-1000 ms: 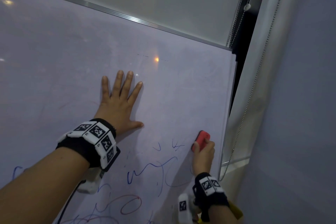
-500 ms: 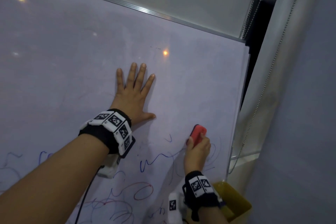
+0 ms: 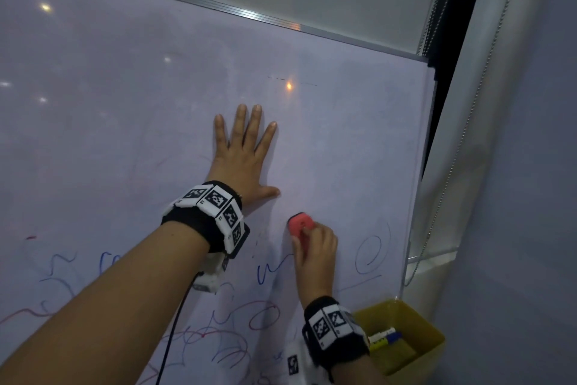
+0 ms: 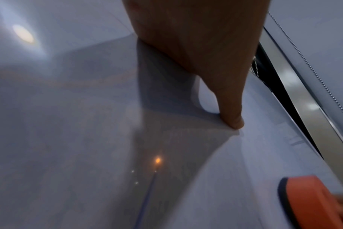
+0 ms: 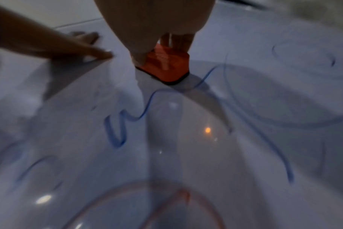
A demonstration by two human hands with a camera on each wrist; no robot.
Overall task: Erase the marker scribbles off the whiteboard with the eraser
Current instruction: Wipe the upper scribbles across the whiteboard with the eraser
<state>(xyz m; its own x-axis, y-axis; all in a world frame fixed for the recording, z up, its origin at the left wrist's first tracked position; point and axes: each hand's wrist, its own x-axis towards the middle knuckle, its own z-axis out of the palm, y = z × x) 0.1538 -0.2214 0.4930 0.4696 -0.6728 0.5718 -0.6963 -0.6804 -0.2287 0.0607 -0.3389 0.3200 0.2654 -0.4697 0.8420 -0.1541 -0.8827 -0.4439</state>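
Observation:
The whiteboard (image 3: 125, 103) fills the head view, with blue and red marker scribbles (image 3: 265, 316) across its lower part and a blue spiral (image 3: 371, 250) near its right edge. My left hand (image 3: 243, 159) lies flat on the board with its fingers spread. My right hand (image 3: 315, 250) grips the red eraser (image 3: 299, 223) and holds it against the board just below the left thumb. In the right wrist view the eraser (image 5: 166, 68) sits above a blue squiggle (image 5: 127, 117). The left wrist view shows the eraser (image 4: 311, 201) at its lower right.
A yellow bin (image 3: 406, 334) with markers (image 3: 382, 337) in it stands below the board's right corner. A blind with a bead chain (image 3: 468, 122) hangs just right of the board's metal frame (image 3: 418, 166).
My right hand has slid the eraser leftwards from near the board's right edge to just below the left thumb. The small blue marks that sat beside the eraser are gone. The left hand stays flat.

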